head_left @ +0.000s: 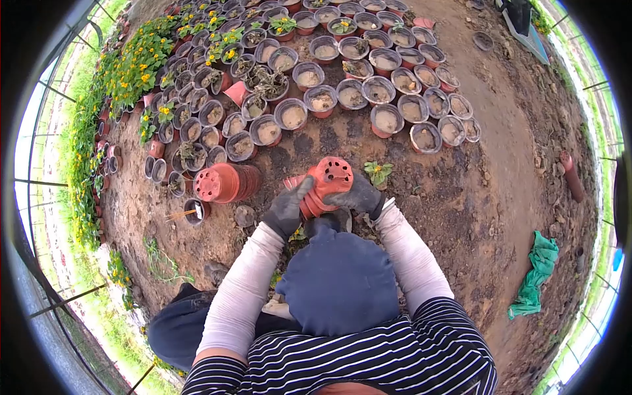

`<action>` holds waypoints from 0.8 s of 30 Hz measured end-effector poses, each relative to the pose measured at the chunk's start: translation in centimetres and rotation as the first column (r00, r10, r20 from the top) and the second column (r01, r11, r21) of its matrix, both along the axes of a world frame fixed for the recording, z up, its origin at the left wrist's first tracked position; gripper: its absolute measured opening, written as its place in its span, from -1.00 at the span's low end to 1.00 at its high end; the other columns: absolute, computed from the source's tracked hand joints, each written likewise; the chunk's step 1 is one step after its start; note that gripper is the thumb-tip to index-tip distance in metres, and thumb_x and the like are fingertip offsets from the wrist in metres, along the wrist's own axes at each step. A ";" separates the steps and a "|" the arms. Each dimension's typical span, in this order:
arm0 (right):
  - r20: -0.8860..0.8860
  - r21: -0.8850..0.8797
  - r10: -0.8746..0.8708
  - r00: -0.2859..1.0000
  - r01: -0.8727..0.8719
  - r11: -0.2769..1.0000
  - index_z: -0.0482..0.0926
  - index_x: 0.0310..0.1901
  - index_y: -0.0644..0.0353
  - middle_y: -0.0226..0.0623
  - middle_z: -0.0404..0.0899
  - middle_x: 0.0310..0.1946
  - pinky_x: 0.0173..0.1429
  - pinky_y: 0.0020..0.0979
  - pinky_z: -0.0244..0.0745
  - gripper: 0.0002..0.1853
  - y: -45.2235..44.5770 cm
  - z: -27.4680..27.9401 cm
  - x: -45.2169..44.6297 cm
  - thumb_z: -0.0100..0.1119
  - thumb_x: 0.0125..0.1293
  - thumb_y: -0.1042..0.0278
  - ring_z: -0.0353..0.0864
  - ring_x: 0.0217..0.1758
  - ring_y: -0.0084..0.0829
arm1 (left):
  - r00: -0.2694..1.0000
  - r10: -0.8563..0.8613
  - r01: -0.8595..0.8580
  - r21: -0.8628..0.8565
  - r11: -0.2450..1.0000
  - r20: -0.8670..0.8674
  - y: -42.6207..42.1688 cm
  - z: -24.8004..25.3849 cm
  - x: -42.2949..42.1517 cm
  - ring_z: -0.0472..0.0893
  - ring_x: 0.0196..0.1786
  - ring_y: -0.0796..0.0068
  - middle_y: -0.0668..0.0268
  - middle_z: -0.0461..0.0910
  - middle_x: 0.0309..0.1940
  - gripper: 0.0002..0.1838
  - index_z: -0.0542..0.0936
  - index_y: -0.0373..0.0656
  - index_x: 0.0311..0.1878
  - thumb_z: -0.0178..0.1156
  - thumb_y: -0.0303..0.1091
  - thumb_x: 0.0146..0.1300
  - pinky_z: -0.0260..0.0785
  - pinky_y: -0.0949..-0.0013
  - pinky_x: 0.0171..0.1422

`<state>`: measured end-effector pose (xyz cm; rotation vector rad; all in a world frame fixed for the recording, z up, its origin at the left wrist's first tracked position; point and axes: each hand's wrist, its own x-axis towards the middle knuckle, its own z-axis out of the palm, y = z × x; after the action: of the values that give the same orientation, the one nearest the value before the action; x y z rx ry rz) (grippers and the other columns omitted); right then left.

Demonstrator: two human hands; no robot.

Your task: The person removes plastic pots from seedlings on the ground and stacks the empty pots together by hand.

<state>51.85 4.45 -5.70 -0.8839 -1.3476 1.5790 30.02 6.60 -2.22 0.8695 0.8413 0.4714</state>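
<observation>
In front of my knees I hold a few red plastic flower pots [326, 179], bottoms up, with drain holes in the top one. My left hand [287, 208], in a dark glove, is closed against their left side. Gloved as well, my right hand [361, 195] grips them from the right, near the upper pot's rim. Left of my left hand, a taller stack of upturned red pots [230, 183] rests on the soil. A small yellow-flowered plant [378, 172] lies just beyond my right hand.
Many soil-filled pots [289, 114] stand in rows ahead, some with wilted plants. Yellow flowers [135, 66] grow at the far left. A dark pot with thin sticks [196, 210] is at the left; a green cloth [534, 275] and a reddish tube [571, 178] lie at the right.
</observation>
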 end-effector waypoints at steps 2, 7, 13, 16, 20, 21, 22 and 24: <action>-0.096 -0.077 -0.029 0.995 0.021 0.997 0.22 0.28 0.19 -0.31 0.35 0.19 0.25 -0.33 0.33 -0.34 0.0 0.4 -0.2 0.26 0.17 0.31 0.37 0.20 -0.45 | 0.977 -0.066 0.100 0.161 0.982 -0.203 0.1 2.3 1.0 0.39 0.23 0.33 0.21 0.34 0.23 -0.48 0.20 -0.24 0.31 -0.16 -0.10 0.43 0.23 0.30 0.32; -0.385 -0.362 -0.250 0.888 0.104 0.927 0.20 0.28 0.23 -0.28 0.35 0.18 0.25 -0.38 0.32 -0.49 -0.4 1.7 -2.0 0.03 0.35 0.30 0.38 0.18 -0.47 | 0.793 0.467 -0.207 -0.547 0.811 0.391 -0.7 1.2 2.4 0.45 0.17 0.28 0.18 0.40 0.18 -0.53 0.27 -0.24 0.26 -0.14 -0.14 0.42 0.28 0.20 0.28; -0.072 -0.210 -0.445 0.892 0.423 0.882 0.14 0.28 0.34 -0.17 0.31 0.18 0.26 -0.36 0.27 -0.43 0.0 -2.5 -3.6 0.05 0.33 0.29 0.33 0.21 -0.40 | 0.744 0.590 -0.461 -0.398 0.793 0.313 -0.5 -0.1 2.3 0.48 0.12 0.35 0.21 0.45 0.13 -0.55 0.33 -0.25 0.22 -0.01 -0.19 0.36 0.33 0.26 0.22; 0.012 0.080 -0.588 0.809 0.585 0.807 0.11 0.27 0.35 -0.12 0.28 0.17 0.28 -0.33 0.23 -0.28 0.5 -1.0 -4.0 0.24 0.18 0.26 0.29 0.23 -0.33 | 0.880 0.443 -0.435 0.083 0.896 -0.169 0.0 1.2 2.1 0.52 0.03 0.45 0.26 0.52 0.02 -0.62 0.42 -0.27 0.13 0.05 -0.25 0.34 0.36 0.35 0.13; 0.049 -0.013 -0.651 0.758 0.652 0.758 0.10 0.27 0.31 -0.12 0.28 0.14 0.31 -0.30 0.21 -0.14 0.9 2.8 -4.4 0.41 0.00 0.28 0.28 0.23 -0.29 | 0.905 0.363 -0.237 0.445 0.864 -0.223 -0.5 1.9 3.3 0.54 -0.05 0.52 0.30 0.56 -0.06 -0.68 0.48 -0.29 0.06 0.02 -0.30 0.35 0.38 0.41 0.05; 0.005 -0.063 -0.659 0.752 0.658 0.750 0.10 0.27 0.30 -0.13 0.28 0.14 0.31 -0.31 0.21 -0.15 1.2 2.4 -4.4 0.40 0.01 0.29 0.28 0.23 -0.30 | 0.928 0.348 -0.259 0.445 0.857 -0.130 -0.6 2.2 3.5 0.53 -0.03 0.51 0.29 0.54 -0.03 -0.67 0.45 -0.29 0.09 0.01 -0.31 0.35 0.38 0.41 0.05; -0.009 -0.080 -0.662 0.750 0.659 0.748 0.10 0.27 0.28 -0.16 0.29 0.14 0.29 -0.31 0.23 -0.19 1.3 2.1 -4.4 0.37 0.05 0.31 0.29 0.22 -0.33 | 0.940 0.337 -0.300 0.349 0.888 -0.049 -0.6 2.5 3.6 0.52 0.01 0.49 0.28 0.51 0.02 -0.64 0.41 -0.27 0.13 0.00 -0.27 0.36 0.37 0.38 0.10; -0.157 -0.233 -0.643 0.749 0.605 0.761 0.08 0.28 0.28 -0.16 0.28 0.15 0.29 -0.32 0.24 -0.20 1.2 1.9 -4.4 0.35 0.08 0.33 0.31 0.21 -0.36 | 0.934 0.340 -0.352 0.135 0.926 0.109 -0.8 2.7 3.4 0.48 0.10 0.44 0.26 0.46 0.11 -0.57 0.34 -0.25 0.21 -0.03 -0.20 0.38 0.34 0.33 0.18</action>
<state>47.47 5.63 -3.75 -1.0798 -0.6428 1.2101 33.42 5.76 0.50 0.8366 0.8936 0.8872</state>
